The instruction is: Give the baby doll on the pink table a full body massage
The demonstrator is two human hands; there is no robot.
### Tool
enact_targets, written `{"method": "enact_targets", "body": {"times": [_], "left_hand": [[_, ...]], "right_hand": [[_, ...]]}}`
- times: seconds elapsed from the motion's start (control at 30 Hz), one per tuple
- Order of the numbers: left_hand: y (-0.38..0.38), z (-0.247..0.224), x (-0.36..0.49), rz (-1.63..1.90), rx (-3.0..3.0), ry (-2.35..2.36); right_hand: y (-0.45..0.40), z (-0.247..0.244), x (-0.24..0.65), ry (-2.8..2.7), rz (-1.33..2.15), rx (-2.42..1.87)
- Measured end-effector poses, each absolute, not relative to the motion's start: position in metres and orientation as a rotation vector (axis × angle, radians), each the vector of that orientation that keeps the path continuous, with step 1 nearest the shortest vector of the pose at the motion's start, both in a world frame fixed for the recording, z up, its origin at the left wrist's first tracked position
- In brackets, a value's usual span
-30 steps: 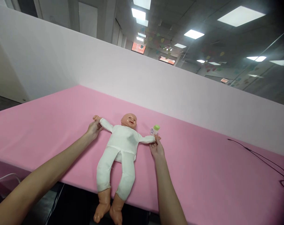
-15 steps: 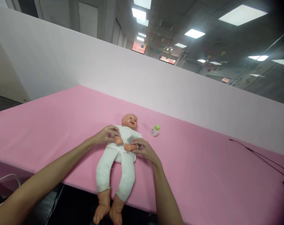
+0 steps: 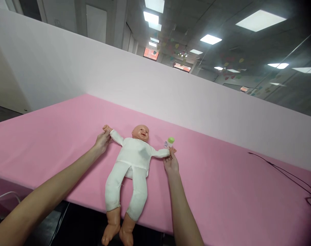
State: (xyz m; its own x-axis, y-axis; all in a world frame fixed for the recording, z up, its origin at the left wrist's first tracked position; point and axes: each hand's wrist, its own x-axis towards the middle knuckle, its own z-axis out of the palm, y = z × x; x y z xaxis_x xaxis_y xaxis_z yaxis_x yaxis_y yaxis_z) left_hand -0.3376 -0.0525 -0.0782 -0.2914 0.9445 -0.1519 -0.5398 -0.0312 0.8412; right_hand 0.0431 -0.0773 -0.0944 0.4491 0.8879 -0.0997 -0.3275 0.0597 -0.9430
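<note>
Left grip [image 3: 102, 142] and right grip [image 3: 171, 164] shut on a doll's hands [image 3: 107, 128], a green-capped bottle [image 3: 170, 142] just beside the right.

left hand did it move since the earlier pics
Yes: judged against the bottle, which stayed put, the left hand has moved left, away from the doll's chest, back near where it first was.

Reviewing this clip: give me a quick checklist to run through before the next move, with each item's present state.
Left hand on the baby doll's hand: ok, fingers closed around it.
Right hand on the doll's other hand: ok, fingers closed around it.
Doll lying face up on the pink-covered table: ok.
Doll's feet on the table: not ok, they hang past the edge.
Feeding bottle clear of the right hand: cannot tell, it sits just behind the doll's hand.
</note>
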Motion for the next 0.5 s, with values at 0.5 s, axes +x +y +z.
{"method": "enact_targets", "body": {"times": [0.5], "left_hand": [[-0.084,-0.059,-0.32,1.091,1.925,0.657]], "right_hand": [[-0.128,-0.039,-0.014,-1.88,1.062,-1.03]]}}
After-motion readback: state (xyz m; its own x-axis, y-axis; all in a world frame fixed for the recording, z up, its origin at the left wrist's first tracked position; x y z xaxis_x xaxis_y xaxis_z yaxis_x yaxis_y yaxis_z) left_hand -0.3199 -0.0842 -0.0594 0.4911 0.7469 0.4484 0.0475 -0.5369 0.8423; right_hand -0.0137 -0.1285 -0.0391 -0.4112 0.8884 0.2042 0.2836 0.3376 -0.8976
